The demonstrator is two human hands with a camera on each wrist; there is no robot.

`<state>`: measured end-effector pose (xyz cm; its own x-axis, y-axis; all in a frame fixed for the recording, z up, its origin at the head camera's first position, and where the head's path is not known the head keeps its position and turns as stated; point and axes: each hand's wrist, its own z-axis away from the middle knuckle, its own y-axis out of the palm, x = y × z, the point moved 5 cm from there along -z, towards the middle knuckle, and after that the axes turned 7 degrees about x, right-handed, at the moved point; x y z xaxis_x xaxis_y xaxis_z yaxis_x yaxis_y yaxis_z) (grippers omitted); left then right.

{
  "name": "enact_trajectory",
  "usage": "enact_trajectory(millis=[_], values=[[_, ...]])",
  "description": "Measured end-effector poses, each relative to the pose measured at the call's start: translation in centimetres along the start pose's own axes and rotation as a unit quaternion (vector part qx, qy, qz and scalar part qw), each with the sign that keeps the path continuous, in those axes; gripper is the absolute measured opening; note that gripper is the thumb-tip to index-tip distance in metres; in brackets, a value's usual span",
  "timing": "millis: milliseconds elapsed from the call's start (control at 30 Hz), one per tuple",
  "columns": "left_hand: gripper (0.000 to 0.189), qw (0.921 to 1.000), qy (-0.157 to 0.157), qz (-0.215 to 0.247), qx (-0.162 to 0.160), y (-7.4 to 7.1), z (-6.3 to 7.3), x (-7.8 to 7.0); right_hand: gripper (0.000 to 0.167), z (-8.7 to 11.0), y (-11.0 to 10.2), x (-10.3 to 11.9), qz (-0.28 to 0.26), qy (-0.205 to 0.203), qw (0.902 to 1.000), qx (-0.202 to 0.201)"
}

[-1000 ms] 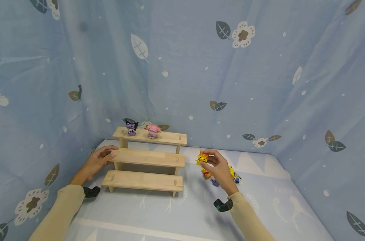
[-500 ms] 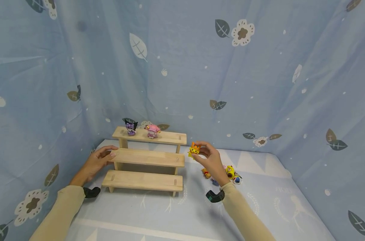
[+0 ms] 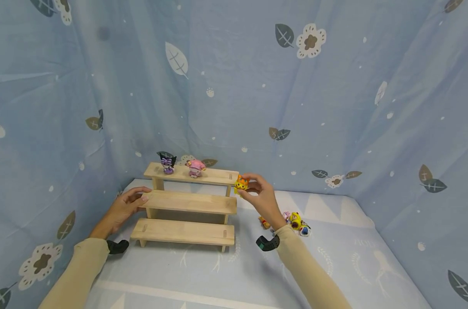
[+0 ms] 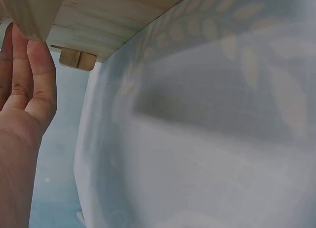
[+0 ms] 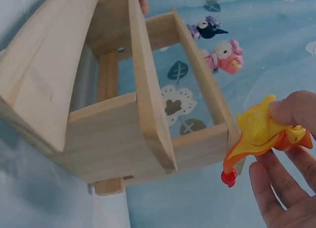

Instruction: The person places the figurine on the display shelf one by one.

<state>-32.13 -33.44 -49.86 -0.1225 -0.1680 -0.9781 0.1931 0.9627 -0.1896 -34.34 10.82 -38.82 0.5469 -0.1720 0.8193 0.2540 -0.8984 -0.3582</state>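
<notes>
My right hand pinches a small yellow figurine with an orange hood between thumb and fingers, held beside the right end of the top step. In the right wrist view the figurine is tilted, its red-tipped orange tail pointing down. A three-step wooden display stand stands at the left. My left hand grips the left end of its middle step; the left wrist view shows those fingers against the wood from below. On the top step sit a black-and-purple figurine and a pink figurine.
Right of the stand, several small figurines lie grouped on the pale blue cloth, among them a yellow one, a blue-and-white one and an orange one. Blue patterned curtains enclose the back and sides.
My right hand has carried the yellow figurine left and away from me, from over the group to the top step's right end. My left hand stays on the stand.
</notes>
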Motion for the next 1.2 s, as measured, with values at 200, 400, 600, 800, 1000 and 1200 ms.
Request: enact_trajectory(millis=[200,400,600,800,1000,1200], values=[[0.048,1.0000,0.003,-0.005,-0.004,0.0,0.1,0.1,0.043,-1.0,0.8,0.5,0.006,-0.003,1.0000,0.001],[0.048,1.0000,0.002,-0.009,0.003,0.2,0.0,0.3,0.043,-1.0,1.2,3.3,0.027,-0.031,0.9992,0.007],[0.047,0.9999,0.014,-0.001,-0.004,-0.1,0.2,0.2,0.042,-1.5,0.9,5.5,0.022,-0.059,0.9979,0.012],[0.048,1.0000,0.002,-0.008,-0.004,-0.1,0.2,0.2,0.042,-2.5,1.2,6.0,0.018,-0.081,0.9964,0.016],[0.051,0.9998,-0.004,-0.017,-0.003,-0.1,-0.1,0.3,0.045,-4.3,2.0,4.3,0.025,-0.083,0.9963,0.002],[0.051,0.9999,-0.007,-0.009,-0.004,-0.1,-0.3,0.5,0.043,-5.7,2.9,2.7,0.032,-0.070,0.9969,0.009]])
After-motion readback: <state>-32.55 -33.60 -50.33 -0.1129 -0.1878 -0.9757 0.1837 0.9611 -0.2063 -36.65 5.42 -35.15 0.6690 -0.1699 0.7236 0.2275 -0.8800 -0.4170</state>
